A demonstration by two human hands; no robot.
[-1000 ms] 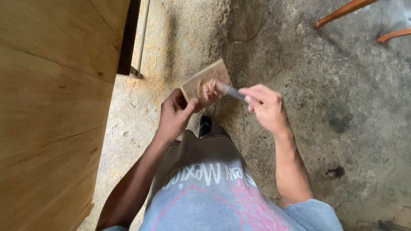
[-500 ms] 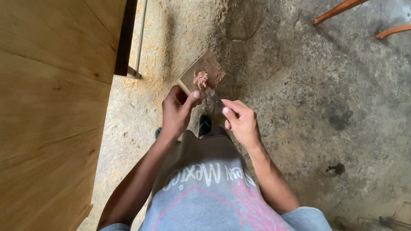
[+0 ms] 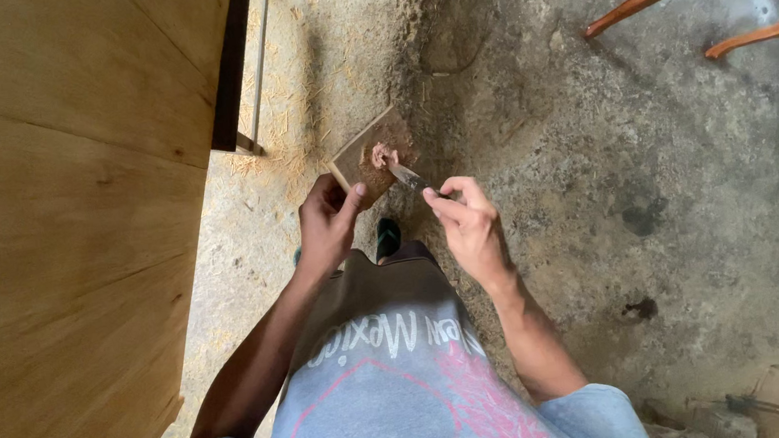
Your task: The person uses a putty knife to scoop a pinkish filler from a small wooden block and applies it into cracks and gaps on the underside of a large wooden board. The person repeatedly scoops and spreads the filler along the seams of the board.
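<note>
- Head view: the left hand [image 3: 325, 225] pinches a small flat wooden board [image 3: 367, 159] by its lower corner, thumb on top, the board tilted toward 1 o'clock.
- A pinkish lump of putty [image 3: 381, 154] sits on the board's face.
- The right hand [image 3: 469, 226], fingers pressed together, pinches a thin metal blade [image 3: 405, 175] whose tip touches the putty.
- Beneath lies a rough, sawdust-strewn concrete floor [image 3: 595, 180].
- At 9 o'clock stands a smooth plywood panel [image 3: 58, 232].
</note>
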